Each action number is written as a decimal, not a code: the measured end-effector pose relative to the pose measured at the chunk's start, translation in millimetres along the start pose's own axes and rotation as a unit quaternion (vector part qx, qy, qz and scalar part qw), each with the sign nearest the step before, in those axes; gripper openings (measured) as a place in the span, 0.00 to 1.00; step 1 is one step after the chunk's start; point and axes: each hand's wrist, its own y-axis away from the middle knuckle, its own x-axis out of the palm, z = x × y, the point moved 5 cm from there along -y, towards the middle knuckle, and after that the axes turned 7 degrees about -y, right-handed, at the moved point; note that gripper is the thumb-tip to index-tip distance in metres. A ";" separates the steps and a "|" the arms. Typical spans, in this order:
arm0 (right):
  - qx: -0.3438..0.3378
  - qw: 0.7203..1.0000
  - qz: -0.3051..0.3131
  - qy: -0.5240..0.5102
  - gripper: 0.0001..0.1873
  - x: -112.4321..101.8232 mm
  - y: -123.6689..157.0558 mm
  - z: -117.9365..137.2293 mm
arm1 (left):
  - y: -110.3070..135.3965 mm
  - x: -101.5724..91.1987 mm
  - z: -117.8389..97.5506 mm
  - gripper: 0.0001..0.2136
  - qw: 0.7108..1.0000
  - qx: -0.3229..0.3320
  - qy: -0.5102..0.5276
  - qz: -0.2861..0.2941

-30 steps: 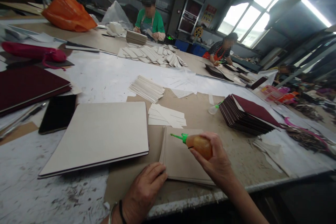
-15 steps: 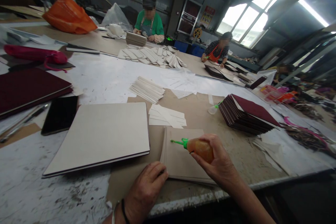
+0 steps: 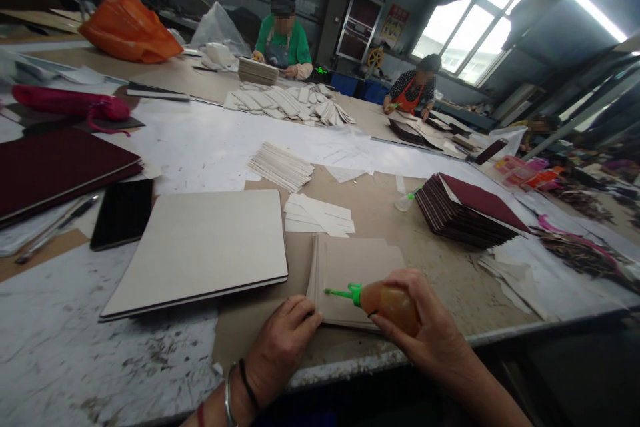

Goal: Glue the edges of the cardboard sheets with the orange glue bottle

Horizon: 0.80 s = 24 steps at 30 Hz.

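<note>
Right hand (image 3: 427,323) clamps amber, green-nozzled plastic bottle (image 3: 390,305); left hand (image 3: 283,340) touches beige rectangular card stack (image 3: 363,260) at edge, can't tell if gripping; red-yellow wall poster (image 3: 395,23) lettering unreadable.

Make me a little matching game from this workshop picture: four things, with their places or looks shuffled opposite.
1. amber bottle
2. phone
3. orange bag
4. left hand

A. black, lying beside the large pale board
B. at the near left corner of the brown sheets
C. held in the right hand
D. farther back than the pink pouch

Pairs: 1-C, 2-A, 3-D, 4-B
</note>
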 end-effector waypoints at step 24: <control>0.075 0.996 -0.042 0.024 0.17 -29.5 55.2 -17.1 | -0.4 -2.5 -2.5 0.10 0.999 0.026 -0.025 0.004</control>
